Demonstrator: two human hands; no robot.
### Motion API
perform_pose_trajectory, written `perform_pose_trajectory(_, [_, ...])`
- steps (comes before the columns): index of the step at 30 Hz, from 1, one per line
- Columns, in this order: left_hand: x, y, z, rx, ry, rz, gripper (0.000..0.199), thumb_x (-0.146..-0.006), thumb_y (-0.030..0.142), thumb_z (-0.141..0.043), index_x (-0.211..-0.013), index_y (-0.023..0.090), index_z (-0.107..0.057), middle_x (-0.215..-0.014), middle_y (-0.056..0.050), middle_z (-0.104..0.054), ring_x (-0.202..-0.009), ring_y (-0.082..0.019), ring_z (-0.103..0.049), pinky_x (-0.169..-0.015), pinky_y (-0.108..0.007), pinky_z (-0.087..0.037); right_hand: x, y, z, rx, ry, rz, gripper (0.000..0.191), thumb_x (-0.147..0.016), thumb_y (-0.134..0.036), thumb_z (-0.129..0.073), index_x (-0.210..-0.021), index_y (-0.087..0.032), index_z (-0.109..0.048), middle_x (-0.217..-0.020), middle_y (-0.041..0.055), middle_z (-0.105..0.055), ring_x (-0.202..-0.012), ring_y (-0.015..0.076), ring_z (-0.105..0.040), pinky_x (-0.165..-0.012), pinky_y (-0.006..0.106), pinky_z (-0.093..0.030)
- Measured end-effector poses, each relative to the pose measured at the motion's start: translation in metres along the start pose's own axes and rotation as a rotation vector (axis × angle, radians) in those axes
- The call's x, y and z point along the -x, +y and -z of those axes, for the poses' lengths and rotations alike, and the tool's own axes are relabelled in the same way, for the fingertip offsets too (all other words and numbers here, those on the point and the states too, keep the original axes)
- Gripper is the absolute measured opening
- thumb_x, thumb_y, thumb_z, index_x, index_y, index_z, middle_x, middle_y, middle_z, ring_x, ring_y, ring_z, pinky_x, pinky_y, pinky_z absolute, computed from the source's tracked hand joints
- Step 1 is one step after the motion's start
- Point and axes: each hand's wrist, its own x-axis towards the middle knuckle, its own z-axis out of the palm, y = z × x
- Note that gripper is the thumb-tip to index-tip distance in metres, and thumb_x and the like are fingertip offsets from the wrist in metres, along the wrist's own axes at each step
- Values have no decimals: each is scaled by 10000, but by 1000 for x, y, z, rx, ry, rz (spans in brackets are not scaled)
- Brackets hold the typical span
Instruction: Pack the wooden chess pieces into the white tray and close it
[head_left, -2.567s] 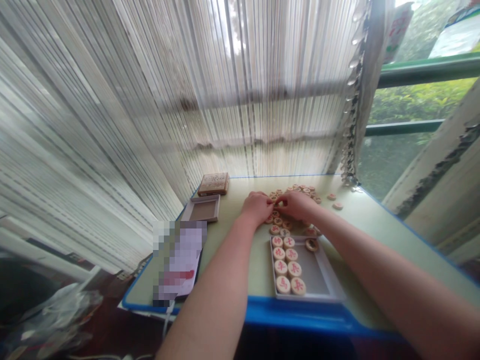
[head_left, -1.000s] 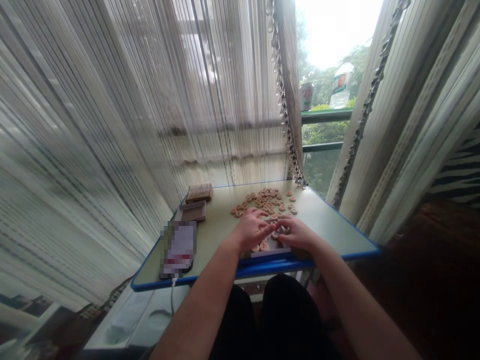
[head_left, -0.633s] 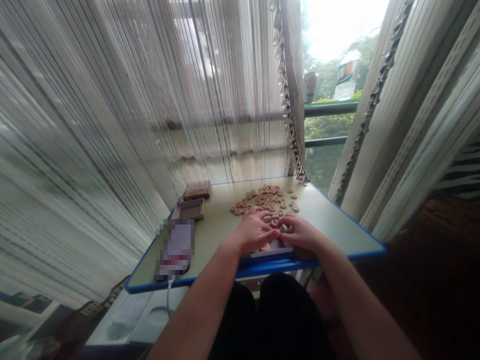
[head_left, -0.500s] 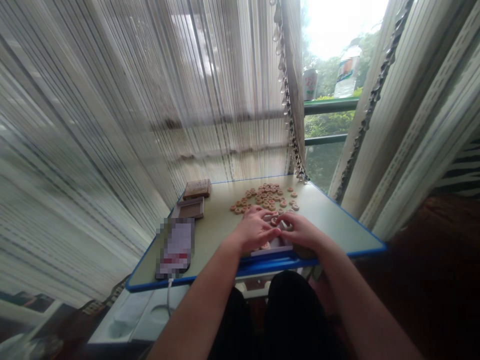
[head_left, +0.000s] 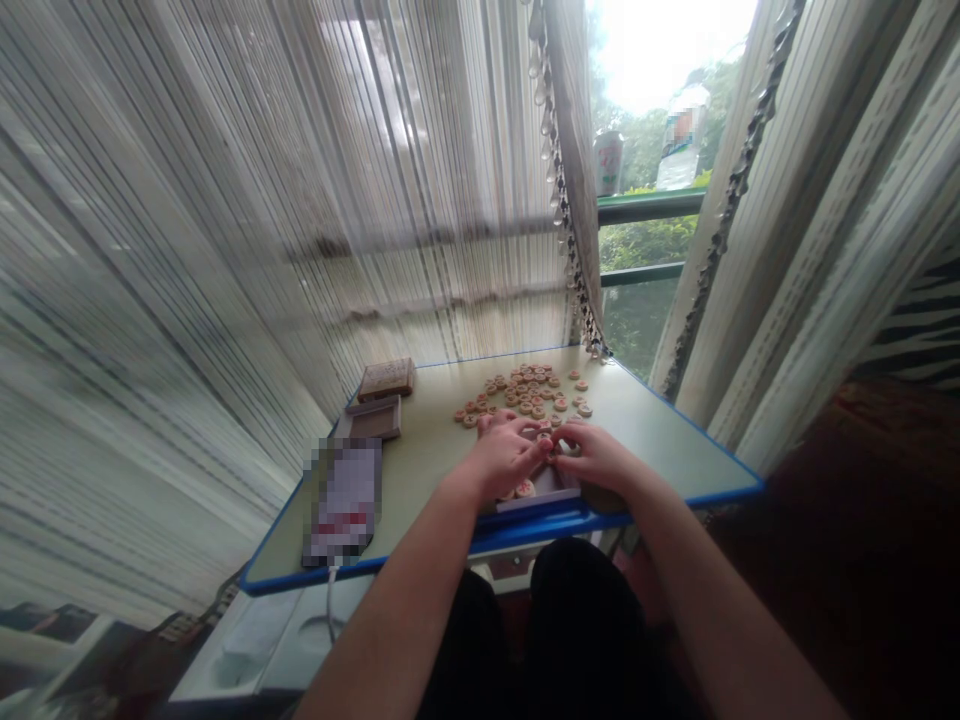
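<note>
Over a shallow pale box [head_left: 559, 496] at the table's near edge, my two hands meet with their fingertips almost touching. My left hand [head_left: 504, 458] reaches in from the left, its thumb and fingers closed around a small round wooden xiangqi piece. From the other side my right hand [head_left: 596, 458] pinches at the same spot with thumb and forefinger. The fingers hide most of that piece. A xiangqi piece with a red character [head_left: 525, 488] lies inside the box under my left palm. Beyond my hands, several loose xiangqi pieces [head_left: 536, 385] are scattered on the table.
On the left of the blue-edged table [head_left: 675, 450] lie a patterned wooden case [head_left: 386, 379], an open shallow tray [head_left: 375, 420] and a blurred-out phone [head_left: 345, 500] with a white cable [head_left: 331, 605]. String curtains [head_left: 450, 200] hang behind. A can [head_left: 609, 165] and bottle [head_left: 681, 140] stand by the window.
My thumbs and fingers have drawn closer together around the piece between them. The red-marked piece in the box shows more clearly. The whole view has shifted slightly.
</note>
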Motion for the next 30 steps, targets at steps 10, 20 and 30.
perform_pose_trajectory(10, [-1, 4, 2, -1, 7, 20, 545, -859, 540, -289, -738, 249, -734, -1119, -20, -600, -1101, -269, -371, -975, -434, -231, 0, 1, 1, 34, 1, 9, 121, -681, -271, -574, -760, -190, -616, -677, -6, -527, -652, 132, -478, -609, 237, -377])
perform_pose_trajectory(20, [-3, 2, 0, -22, 16, 25, 553, -856, 551, -284, -742, 251, -734, -1124, -16, -600, -1104, -256, -376, -981, -411, -232, 0, 1, 1, 31, 19, 4, 100, -692, -269, -566, -717, -186, -616, -674, 3, -532, -637, 130, -468, -597, 237, -369])
perform_pose_trajectory(30, [-1, -2, 2, -53, 62, 44, 503, -858, 526, -315, -745, 257, -726, -1133, -22, -590, -1112, -257, -397, -976, -424, -236, 0, 2, 2, -12, -7, 32, 103, -711, -268, -566, -722, -193, -636, -680, 1, -542, -639, 128, -484, -611, 241, -379])
